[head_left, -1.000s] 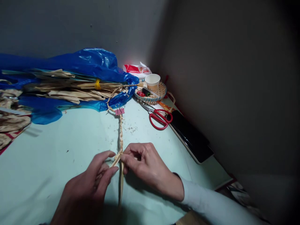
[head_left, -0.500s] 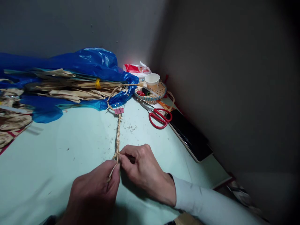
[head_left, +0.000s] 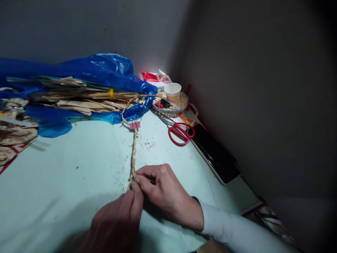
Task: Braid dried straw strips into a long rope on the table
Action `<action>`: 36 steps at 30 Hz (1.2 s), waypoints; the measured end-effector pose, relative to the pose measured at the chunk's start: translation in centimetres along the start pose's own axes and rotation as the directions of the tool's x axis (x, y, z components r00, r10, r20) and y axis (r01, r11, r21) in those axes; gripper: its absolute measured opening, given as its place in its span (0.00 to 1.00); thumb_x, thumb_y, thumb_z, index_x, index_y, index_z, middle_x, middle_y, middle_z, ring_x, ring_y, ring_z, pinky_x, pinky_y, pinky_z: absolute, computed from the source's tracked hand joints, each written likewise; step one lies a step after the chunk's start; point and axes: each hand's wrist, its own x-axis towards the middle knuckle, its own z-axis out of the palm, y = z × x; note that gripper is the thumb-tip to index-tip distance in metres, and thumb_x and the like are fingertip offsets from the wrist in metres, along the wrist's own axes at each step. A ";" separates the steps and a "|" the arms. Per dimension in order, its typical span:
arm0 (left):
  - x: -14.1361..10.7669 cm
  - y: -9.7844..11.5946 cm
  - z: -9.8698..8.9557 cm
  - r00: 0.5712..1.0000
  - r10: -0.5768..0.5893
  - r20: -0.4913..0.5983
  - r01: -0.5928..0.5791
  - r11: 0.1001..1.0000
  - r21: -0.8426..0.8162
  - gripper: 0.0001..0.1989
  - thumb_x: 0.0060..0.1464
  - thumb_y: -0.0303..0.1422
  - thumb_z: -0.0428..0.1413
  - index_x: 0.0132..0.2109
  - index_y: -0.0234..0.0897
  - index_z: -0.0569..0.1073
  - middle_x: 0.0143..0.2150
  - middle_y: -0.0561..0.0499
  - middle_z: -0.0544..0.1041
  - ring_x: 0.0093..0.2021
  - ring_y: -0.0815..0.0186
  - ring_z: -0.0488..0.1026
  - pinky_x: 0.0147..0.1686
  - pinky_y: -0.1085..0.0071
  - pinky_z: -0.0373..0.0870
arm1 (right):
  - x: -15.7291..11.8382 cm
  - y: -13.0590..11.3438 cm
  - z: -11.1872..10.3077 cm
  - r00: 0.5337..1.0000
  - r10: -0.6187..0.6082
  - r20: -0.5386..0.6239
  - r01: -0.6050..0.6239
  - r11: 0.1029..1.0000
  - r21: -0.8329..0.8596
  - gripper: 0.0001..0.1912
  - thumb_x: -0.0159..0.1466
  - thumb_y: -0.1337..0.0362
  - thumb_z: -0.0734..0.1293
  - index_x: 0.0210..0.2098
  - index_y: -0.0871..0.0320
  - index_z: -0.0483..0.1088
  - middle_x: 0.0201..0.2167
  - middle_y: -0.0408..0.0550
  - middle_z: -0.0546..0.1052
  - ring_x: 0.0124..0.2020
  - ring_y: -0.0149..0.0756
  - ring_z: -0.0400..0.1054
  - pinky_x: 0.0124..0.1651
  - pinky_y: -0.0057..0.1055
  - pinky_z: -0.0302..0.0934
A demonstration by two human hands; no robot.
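A thin braid of dry straw-coloured fibre (head_left: 134, 151) runs up the pale green tabletop (head_left: 86, 154) to a pink binder clip (head_left: 135, 124). Beyond the clip it curves toward a blue plastic bag. My right hand (head_left: 164, 193) pinches the braid's near end between thumb and fingers. Just below, my left hand (head_left: 118, 214) is closed on the loose fibre strands (head_left: 129, 186), its fingertips touching those of the right. Most of the strands are hidden behind my left hand.
Bundled dry leaves (head_left: 97, 100) lie on a blue plastic bag (head_left: 110, 66) at the back. Red-handled scissors (head_left: 181, 133), a black phone (head_left: 216, 153), and a woven basket (head_left: 181, 105) holding a paper cup (head_left: 173, 90) are at the right. Dark walls stand behind and right.
My left hand has turned and moved up and right, its fingers now over the strands by the right fingertips. My right hand keeps its pinch on the braid. The view has shifted slightly.
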 end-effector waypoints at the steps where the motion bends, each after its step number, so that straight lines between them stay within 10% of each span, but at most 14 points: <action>1: 0.2 -0.1 -0.3 0.999 -0.017 -0.027 0.016 0.999 -0.037 0.13 0.55 0.20 0.48 0.39 0.33 0.76 0.22 0.53 0.74 0.18 0.66 0.70 0.17 0.70 0.59 | 0.1 0.2 0.1 1.000 0.015 0.005 -0.015 0.999 0.029 0.14 0.65 0.67 0.61 0.23 0.61 0.68 0.20 0.39 0.65 0.23 0.25 0.53 0.27 0.25 0.47; 5: 1.0 -2.2 -1.5 0.972 -0.236 -0.008 0.202 0.850 -0.487 0.10 0.60 0.29 0.50 0.35 0.42 0.76 0.26 0.55 0.76 0.25 0.68 0.74 0.26 0.73 0.66 | 0.3 0.6 0.0 0.998 0.051 0.025 -0.054 0.984 0.171 0.12 0.65 0.64 0.63 0.30 0.62 0.75 0.23 0.42 0.72 0.24 0.26 0.57 0.27 0.24 0.50; 8: 2.1 -4.4 -2.1 0.757 -0.586 0.287 0.606 0.467 -0.644 0.09 0.59 0.39 0.54 0.37 0.42 0.77 0.34 0.53 0.80 0.35 0.65 0.76 0.38 0.72 0.69 | 0.3 0.2 -0.3 0.998 0.033 0.047 -0.045 0.963 0.265 0.14 0.66 0.62 0.63 0.30 0.63 0.77 0.24 0.44 0.74 0.22 0.26 0.55 0.26 0.24 0.49; 10: 2.9 -5.2 -2.0 0.629 -0.511 0.586 0.720 0.097 -0.687 0.13 0.54 0.44 0.58 0.42 0.42 0.78 0.34 0.52 0.80 0.37 0.61 0.76 0.38 0.71 0.71 | 0.3 -0.1 -0.5 0.998 0.010 0.055 -0.028 0.939 0.343 0.15 0.66 0.60 0.64 0.31 0.63 0.77 0.24 0.45 0.75 0.23 0.27 0.59 0.28 0.24 0.53; 12: 3.5 -5.2 -1.8 0.633 -0.300 0.714 0.693 -0.192 -0.695 0.13 0.55 0.43 0.58 0.43 0.41 0.77 0.32 0.52 0.79 0.37 0.62 0.75 0.40 0.71 0.70 | 0.2 -0.3 -0.5 0.997 -0.022 0.071 -0.009 0.913 0.408 0.16 0.67 0.58 0.63 0.34 0.63 0.76 0.24 0.46 0.75 0.26 0.30 0.64 0.32 0.26 0.59; 17: 3.8 -3.6 -1.0 0.624 -0.126 0.771 0.615 -0.529 -0.584 0.10 0.56 0.40 0.59 0.39 0.37 0.74 0.26 0.57 0.69 0.21 0.76 0.55 0.20 0.80 0.53 | 0.0 -0.1 -0.7 0.998 -0.037 0.057 0.025 0.979 0.203 0.14 0.69 0.60 0.61 0.35 0.62 0.73 0.29 0.47 0.76 0.29 0.30 0.66 0.34 0.27 0.59; 23: 3.4 -2.9 -0.8 0.580 -0.225 0.783 0.635 -0.478 -0.607 0.13 0.54 0.42 0.59 0.33 0.38 0.68 0.21 0.63 0.55 0.19 0.76 0.43 0.17 0.78 0.38 | -0.5 -0.4 -0.7 0.995 -0.073 0.069 0.074 0.997 -0.016 0.05 0.69 0.68 0.59 0.41 0.60 0.66 0.31 0.46 0.76 0.33 0.33 0.68 0.37 0.28 0.59; 32: 3.9 -2.3 -1.6 0.563 -0.437 0.702 0.716 -0.166 -0.678 0.12 0.53 0.36 0.57 0.26 0.38 0.66 0.22 0.60 0.59 0.25 0.71 0.55 0.24 0.77 0.53 | -1.3 -1.7 -0.8 0.997 -0.071 0.039 0.081 0.851 -0.518 0.09 0.69 0.65 0.56 0.35 0.60 0.65 0.25 0.48 0.74 0.22 0.32 0.61 0.28 0.31 0.46; 36: 4.2 -2.1 -1.9 0.571 -0.427 0.701 0.703 -0.187 -0.687 0.10 0.51 0.34 0.57 0.25 0.39 0.66 0.21 0.59 0.63 0.25 0.70 0.59 0.25 0.76 0.57 | -1.7 -1.3 -0.2 0.965 -0.254 0.059 0.238 0.762 -0.603 0.08 0.66 0.67 0.57 0.34 0.60 0.66 0.22 0.45 0.73 0.18 0.30 0.58 0.25 0.33 0.43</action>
